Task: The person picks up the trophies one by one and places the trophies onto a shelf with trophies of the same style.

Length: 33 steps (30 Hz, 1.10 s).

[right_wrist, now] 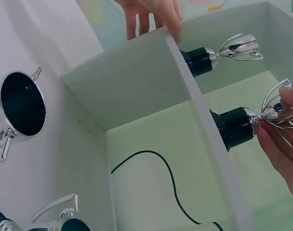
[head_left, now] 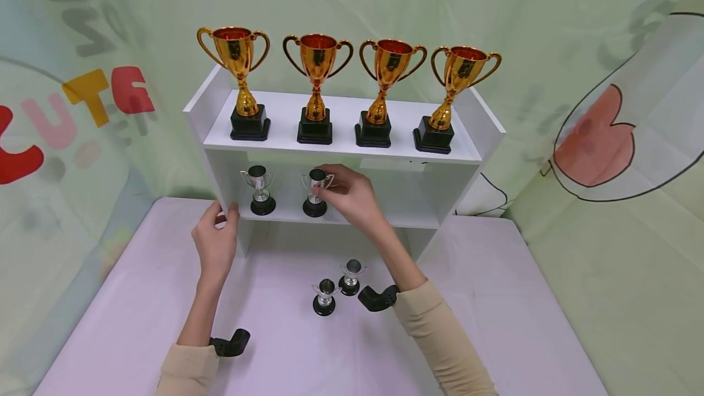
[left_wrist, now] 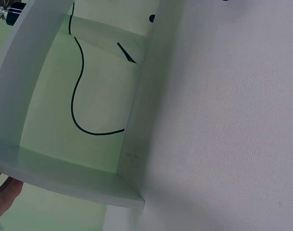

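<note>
On the middle board of a white shelf unit [head_left: 341,217], my right hand [head_left: 352,195] pinches a small silver trophy [head_left: 316,177] by its cup and stem. Its black base rests on the board. A second silver trophy [head_left: 257,177] stands upright to its left. The unit's left side edge is in the grip of my left hand [head_left: 216,243], thumb at the front and fingers round the outer side. In the right wrist view the left hand [right_wrist: 158,14] shows on that panel. Two more silver trophies, a nearer one [head_left: 324,295] and a farther one [head_left: 351,277], stand on the table.
Several large gold trophies, the leftmost [head_left: 236,54] included, line the top board. The table wears a pale cloth [head_left: 275,359]. Green curtains [head_left: 605,274] hang around it. A thin black cable [right_wrist: 173,183] shows behind the unit.
</note>
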Each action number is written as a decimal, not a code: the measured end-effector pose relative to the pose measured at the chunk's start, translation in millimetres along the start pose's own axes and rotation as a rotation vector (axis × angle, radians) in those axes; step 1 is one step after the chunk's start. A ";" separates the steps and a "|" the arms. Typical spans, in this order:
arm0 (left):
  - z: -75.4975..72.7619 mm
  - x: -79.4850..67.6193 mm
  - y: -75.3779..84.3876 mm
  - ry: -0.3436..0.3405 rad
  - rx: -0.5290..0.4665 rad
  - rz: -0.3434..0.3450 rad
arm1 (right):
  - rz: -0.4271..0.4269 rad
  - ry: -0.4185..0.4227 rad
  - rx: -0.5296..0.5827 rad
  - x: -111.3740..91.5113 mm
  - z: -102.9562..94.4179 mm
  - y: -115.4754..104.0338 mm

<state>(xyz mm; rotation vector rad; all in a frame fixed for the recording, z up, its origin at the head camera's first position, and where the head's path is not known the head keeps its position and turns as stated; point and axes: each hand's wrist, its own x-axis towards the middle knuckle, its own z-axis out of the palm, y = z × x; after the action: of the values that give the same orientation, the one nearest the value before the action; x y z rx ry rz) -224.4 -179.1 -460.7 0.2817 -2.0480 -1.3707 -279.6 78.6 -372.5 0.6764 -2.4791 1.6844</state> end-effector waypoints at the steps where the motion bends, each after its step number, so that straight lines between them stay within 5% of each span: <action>1: 0.0 0.0 -0.2 -0.002 -0.002 0.001 | -0.003 0.003 -0.001 -0.1 0.2 0.3; 33: -1.4 -1.5 2.1 0.000 -0.022 0.015 | -0.078 0.052 0.039 -25.7 -20.6 11.6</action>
<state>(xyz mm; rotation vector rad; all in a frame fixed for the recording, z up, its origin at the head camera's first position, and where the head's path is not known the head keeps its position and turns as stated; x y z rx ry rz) -222.0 -178.4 -459.1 0.2557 -2.0301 -1.3833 -264.8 108.9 -382.0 0.7132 -2.3592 1.7041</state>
